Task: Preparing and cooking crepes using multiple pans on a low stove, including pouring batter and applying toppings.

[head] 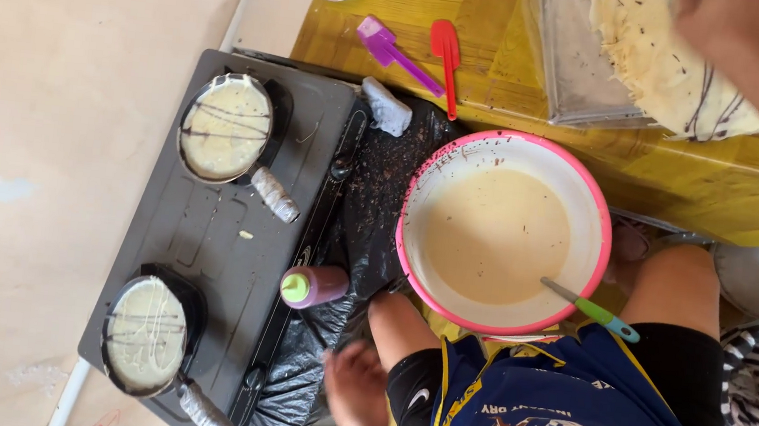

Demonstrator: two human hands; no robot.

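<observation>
Two small pans (224, 126) (146, 334) of pale batter are sitting on a dark two-burner stove (216, 243). A pink-rimmed bowl (502, 231) of batter is resting between the person's knees (a ladle (590, 310) leaning inside). The left hand (357, 384) is hovering by black plastic sheeting (307, 365); the right hand (715, 18) is touching stacked crepes (645, 53).
</observation>
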